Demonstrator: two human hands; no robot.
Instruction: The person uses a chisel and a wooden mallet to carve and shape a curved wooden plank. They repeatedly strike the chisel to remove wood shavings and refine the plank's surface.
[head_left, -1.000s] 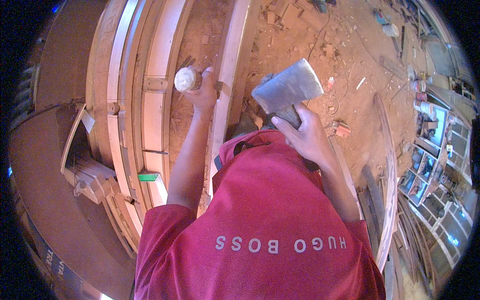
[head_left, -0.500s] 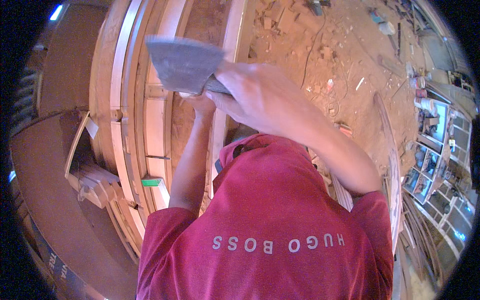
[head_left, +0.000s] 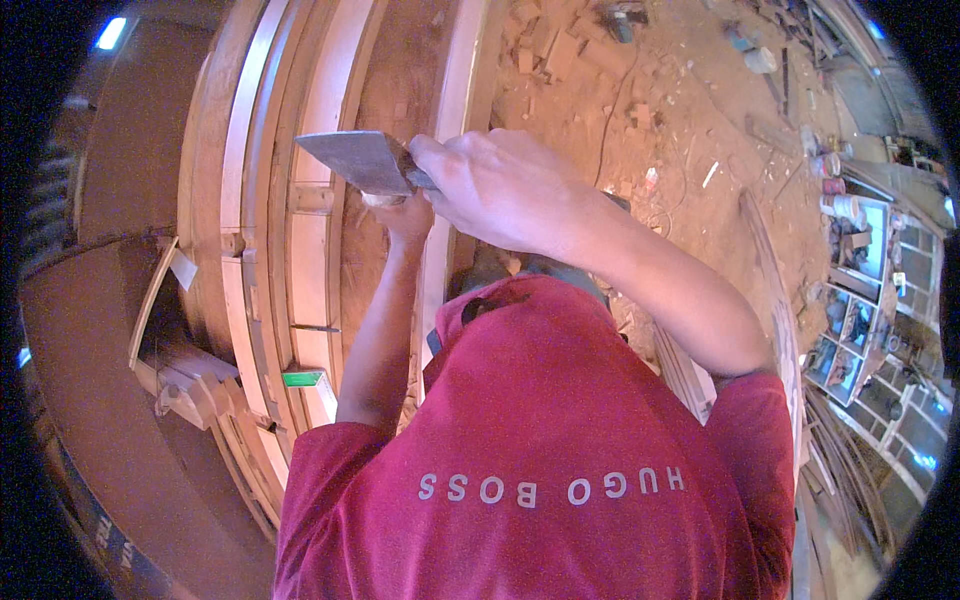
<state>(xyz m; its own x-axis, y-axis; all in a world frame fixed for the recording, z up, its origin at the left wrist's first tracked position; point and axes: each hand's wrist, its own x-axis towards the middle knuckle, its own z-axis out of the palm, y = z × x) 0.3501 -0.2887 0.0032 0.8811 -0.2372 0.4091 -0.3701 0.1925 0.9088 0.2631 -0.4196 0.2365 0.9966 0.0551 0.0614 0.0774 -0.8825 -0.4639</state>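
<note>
Right hand [head_left: 505, 190]: fingers clenched round the handle of a hatchet [head_left: 355, 157], close up behind its head. The broad metal head projects to the left of these fingers and lies directly over the left hand [head_left: 410, 218]. Left hand: fingers closed round a stick [head_left: 381, 201], whose pale, rounded end shows just beyond them, below the blade. Individual left fingers are partly hidden. Whether blade and stick touch cannot be told from this view.

Handling, as judged: the hatchet is stiff and head-heavy, hence liable to twist in a loose grip. The handle is the proper hold, with fingers clear of the head's rim; which side is sharp cannot be confirmed. The stick appears light, rigid and not fragile. Its round form could turn within the palm, so a full wrap below the end is advisable. Left fingers sit very near the metal, a hazard to note.

Surroundings: a beam [head_left: 458, 90] runs just right of the left fingers; boards [head_left: 312, 255] lie to their left. A green-ended carton [head_left: 300, 379] is nearer the body. Wood scraps [head_left: 562, 52] are scattered beyond the right fingers.
</note>
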